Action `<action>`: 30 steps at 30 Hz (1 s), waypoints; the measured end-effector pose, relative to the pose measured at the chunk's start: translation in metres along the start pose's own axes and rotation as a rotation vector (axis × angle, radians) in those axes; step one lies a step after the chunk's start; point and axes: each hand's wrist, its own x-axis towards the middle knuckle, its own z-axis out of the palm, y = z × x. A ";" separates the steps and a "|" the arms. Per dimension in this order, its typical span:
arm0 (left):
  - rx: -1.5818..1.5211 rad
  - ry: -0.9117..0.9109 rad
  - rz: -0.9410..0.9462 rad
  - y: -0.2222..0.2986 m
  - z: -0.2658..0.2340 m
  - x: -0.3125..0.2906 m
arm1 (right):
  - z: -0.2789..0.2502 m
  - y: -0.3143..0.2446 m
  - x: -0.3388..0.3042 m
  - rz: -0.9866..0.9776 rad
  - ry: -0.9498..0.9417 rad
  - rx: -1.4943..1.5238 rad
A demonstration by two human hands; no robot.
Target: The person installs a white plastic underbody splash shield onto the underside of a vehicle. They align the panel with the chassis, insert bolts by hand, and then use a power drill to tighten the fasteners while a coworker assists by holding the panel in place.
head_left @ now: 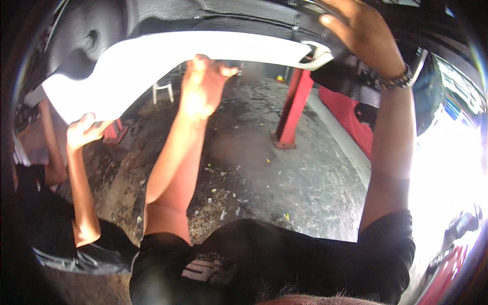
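Observation:
Overhead, a long white bumper cover (203, 46) runs across under a car's dark underside (213, 15). My left hand (201, 86) holds the lower edge of the cover near its middle, with the thumb out to the right. At the upper right, my right hand (363, 38) is raised to the dark underside beyond the cover's right end. Its fingers stretch up and left, thumb apart; the tips are partly cut off by the frame, and I cannot make out what they touch. A co-worker's hand (86, 132) supports the cover's left end.
A red lift post (293, 112) stands on the stained concrete floor (244, 168), right of centre. Beyond it are a red panel (345, 114) and a dark tyre (431, 96). A white chair (162, 93) is farther back. The co-worker's body (81, 244) is close on my left.

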 end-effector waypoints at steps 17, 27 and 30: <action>-0.090 -0.022 0.067 -0.016 0.016 0.000 | 0.020 0.034 -0.006 -0.038 0.029 0.163; 0.185 0.098 0.073 -0.037 0.024 -0.004 | 0.043 0.038 -0.002 -0.058 0.253 -0.029; 0.137 0.054 0.010 -0.060 0.039 -0.004 | 0.043 0.034 -0.003 -0.046 0.277 -0.030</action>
